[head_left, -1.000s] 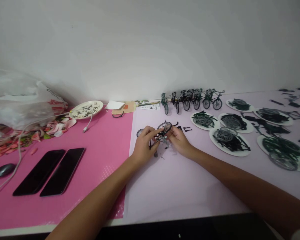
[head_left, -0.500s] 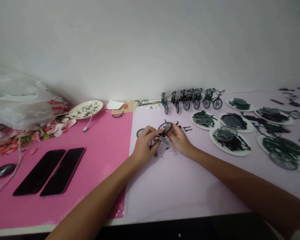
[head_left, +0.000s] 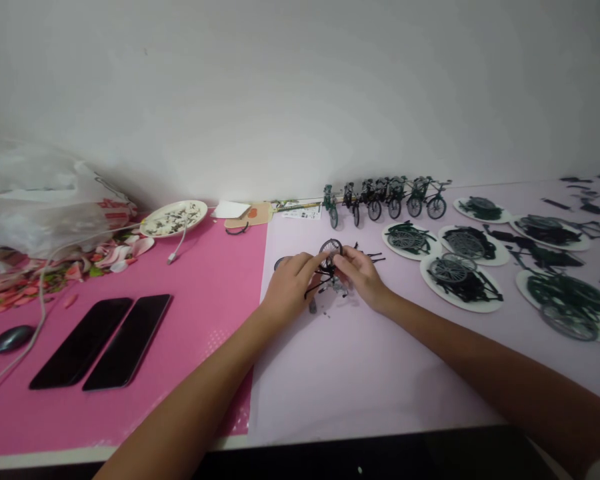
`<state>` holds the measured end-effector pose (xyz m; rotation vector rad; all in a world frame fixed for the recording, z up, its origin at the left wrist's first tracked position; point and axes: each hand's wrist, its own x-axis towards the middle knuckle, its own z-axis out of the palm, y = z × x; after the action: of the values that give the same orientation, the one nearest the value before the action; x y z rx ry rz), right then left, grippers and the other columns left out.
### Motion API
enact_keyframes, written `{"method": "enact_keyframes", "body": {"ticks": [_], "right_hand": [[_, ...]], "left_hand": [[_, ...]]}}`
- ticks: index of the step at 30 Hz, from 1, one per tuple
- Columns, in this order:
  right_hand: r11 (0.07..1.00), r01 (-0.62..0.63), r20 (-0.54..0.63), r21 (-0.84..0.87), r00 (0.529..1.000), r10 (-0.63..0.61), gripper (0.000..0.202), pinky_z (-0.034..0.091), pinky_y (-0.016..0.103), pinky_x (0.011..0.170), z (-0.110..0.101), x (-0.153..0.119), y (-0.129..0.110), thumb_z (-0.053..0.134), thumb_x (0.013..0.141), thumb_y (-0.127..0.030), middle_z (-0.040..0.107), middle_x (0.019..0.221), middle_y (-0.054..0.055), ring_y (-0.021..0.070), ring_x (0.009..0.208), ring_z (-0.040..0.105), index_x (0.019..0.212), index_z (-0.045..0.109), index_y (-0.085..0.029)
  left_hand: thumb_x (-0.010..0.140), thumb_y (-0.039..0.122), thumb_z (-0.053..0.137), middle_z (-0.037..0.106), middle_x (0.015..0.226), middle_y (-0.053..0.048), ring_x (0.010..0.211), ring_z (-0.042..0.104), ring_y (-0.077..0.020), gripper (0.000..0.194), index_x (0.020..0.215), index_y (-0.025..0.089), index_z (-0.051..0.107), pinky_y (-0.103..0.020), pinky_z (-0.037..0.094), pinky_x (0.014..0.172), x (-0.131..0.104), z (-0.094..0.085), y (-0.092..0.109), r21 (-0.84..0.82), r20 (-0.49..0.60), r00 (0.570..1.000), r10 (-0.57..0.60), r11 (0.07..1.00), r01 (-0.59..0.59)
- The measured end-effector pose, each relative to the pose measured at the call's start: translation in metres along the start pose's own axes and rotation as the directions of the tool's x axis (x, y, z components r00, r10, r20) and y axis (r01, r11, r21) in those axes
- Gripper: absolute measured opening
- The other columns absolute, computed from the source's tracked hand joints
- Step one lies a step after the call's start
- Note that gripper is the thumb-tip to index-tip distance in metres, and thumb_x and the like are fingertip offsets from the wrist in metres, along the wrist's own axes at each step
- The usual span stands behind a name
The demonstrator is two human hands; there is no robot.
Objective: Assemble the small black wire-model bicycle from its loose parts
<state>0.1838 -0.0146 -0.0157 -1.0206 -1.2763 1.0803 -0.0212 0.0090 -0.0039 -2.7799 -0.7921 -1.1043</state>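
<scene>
Between my hands is a small black bicycle frame (head_left: 325,272) with a spoked wheel (head_left: 331,247) at its top. My left hand (head_left: 293,283) closes on the frame from the left, fingertips near the wheel. From the right, my right hand (head_left: 361,275) pinches the same piece beside the wheel. Small grey parts show just below the fingers, too small to tell apart. Another wheel (head_left: 279,263) is partly hidden behind my left hand. Thin black parts (head_left: 373,256) lie beyond my right hand.
Several model bicycles (head_left: 415,198) stand along the wall. White plates (head_left: 460,307) of green, black and grey parts lie at right. On the pink side are two phones (head_left: 129,343), a mouse (head_left: 11,340), a cable, petals, a plate (head_left: 206,212) and a plastic bag (head_left: 45,207).
The held wheel has turned from lying tilted to more upright, and the frame has rotated with it. My fingers have shifted slightly around the piece.
</scene>
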Motion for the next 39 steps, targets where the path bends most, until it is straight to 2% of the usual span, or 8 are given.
{"method": "enact_keyframes", "body": {"ticks": [6, 16, 22, 28, 31, 34, 36, 39], "right_hand": [[0.996, -0.026, -0.034, 0.086, 0.999, 0.029, 0.045, 0.036, 0.024, 0.044, 0.002, 0.001, -0.001, 0.076, 0.080, -0.061, 0.063, 0.080, 0.002, 0.0154, 0.061, 0.056, 0.096, 0.066, -0.021], [1.000, -0.002, -0.080, 0.012, 0.997, 0.002, 0.051, 0.032, 0.024, 0.041, 0.005, 0.001, 0.000, 0.082, 0.078, -0.066, 0.056, 0.065, -0.003, 0.0092, 0.048, 0.043, 0.091, 0.066, -0.019], [0.997, -0.049, -0.110, 0.055, 0.992, 0.055, 0.057, 0.030, 0.023, 0.038, 0.001, 0.007, 0.002, 0.086, 0.072, -0.068, 0.060, 0.065, -0.002, 0.0086, 0.046, 0.044, 0.090, 0.066, -0.018], [0.995, -0.009, -0.163, 0.095, 0.986, 0.024, 0.051, 0.034, 0.023, 0.038, -0.006, 0.011, -0.001, 0.087, 0.074, -0.063, 0.064, 0.074, -0.001, 0.0082, 0.047, 0.047, 0.090, 0.065, -0.020], [0.997, -0.012, -0.156, 0.080, 0.988, 0.024, 0.052, 0.032, 0.024, 0.038, -0.006, 0.011, -0.002, 0.087, 0.074, -0.062, 0.064, 0.078, 0.000, 0.0083, 0.048, 0.047, 0.096, 0.068, -0.019], [0.999, -0.005, -0.123, 0.034, 0.992, 0.009, 0.050, 0.031, 0.024, 0.039, -0.004, 0.008, -0.005, 0.086, 0.075, -0.060, 0.065, 0.078, 0.001, 0.0084, 0.048, 0.046, 0.100, 0.073, -0.018], [1.000, 0.014, -0.094, -0.015, 0.995, -0.015, 0.048, 0.033, 0.024, 0.042, -0.003, 0.006, -0.008, 0.085, 0.077, -0.058, 0.064, 0.074, 0.000, 0.0087, 0.050, 0.044, 0.101, 0.076, -0.018], [0.996, 0.033, -0.048, -0.081, 0.998, -0.037, 0.045, 0.035, 0.025, 0.046, -0.003, 0.005, -0.012, 0.085, 0.078, -0.054, 0.064, 0.069, 0.000, 0.0108, 0.054, 0.046, 0.102, 0.079, -0.016]], "left_hand": [[0.099, 0.019, 0.055, 0.067, 0.112, -0.012, 0.109, 0.060, -0.0299, 0.047, 0.145, 0.018, 0.050, -0.044, 0.045, 0.096, 0.004, -0.005, 0.003, 0.066, -0.016, 0.998, -0.064, 0.996, 0.065], [0.096, 0.023, 0.063, 0.049, 0.139, -0.019, 0.130, 0.049, -0.0352, 0.064, 0.155, 0.022, 0.037, -0.056, 0.045, 0.107, 0.000, 0.002, 0.000, 0.077, -0.247, 0.951, -0.186, 0.974, 0.211], [0.089, 0.019, 0.066, 0.049, 0.144, -0.021, 0.128, 0.056, -0.0304, 0.098, 0.166, 0.024, 0.005, -0.055, 0.049, 0.107, -0.003, 0.011, -0.009, -0.257, -0.237, 0.905, -0.354, 0.921, 0.293], [0.088, 0.017, 0.061, 0.065, 0.141, -0.018, 0.137, 0.059, -0.0278, 0.106, 0.167, 0.028, -0.008, -0.053, 0.050, 0.109, -0.006, 0.018, -0.018, -0.717, -0.001, 0.877, -0.481, 0.611, 0.335], [0.089, 0.026, 0.066, 0.069, 0.138, -0.021, 0.136, 0.062, -0.0326, 0.101, 0.168, 0.023, 0.004, -0.057, 0.049, 0.109, 0.000, 0.010, -0.014, -0.879, 0.127, 0.858, -0.497, 0.345, 0.330], [0.086, 0.035, 0.076, 0.073, 0.131, -0.023, 0.127, 0.068, -0.0355, 0.088, 0.161, 0.013, 0.036, -0.061, 0.045, 0.112, 0.010, -0.002, -0.005, -0.902, 0.246, 0.762, -0.599, 0.147, 0.406], [0.081, 0.042, 0.085, 0.077, 0.123, -0.021, 0.120, 0.071, -0.0356, 0.072, 0.141, 0.010, 0.062, -0.058, 0.048, 0.111, 0.015, -0.009, 0.002, -0.872, 0.312, 0.704, -0.638, 0.103, 0.479], [0.070, 0.044, 0.093, 0.082, 0.106, -0.013, 0.104, 0.075, -0.0325, 0.055, 0.113, 0.013, 0.080, -0.050, 0.057, 0.101, 0.018, -0.013, 0.009, -0.829, 0.346, 0.665, -0.661, 0.115, 0.546]]}}
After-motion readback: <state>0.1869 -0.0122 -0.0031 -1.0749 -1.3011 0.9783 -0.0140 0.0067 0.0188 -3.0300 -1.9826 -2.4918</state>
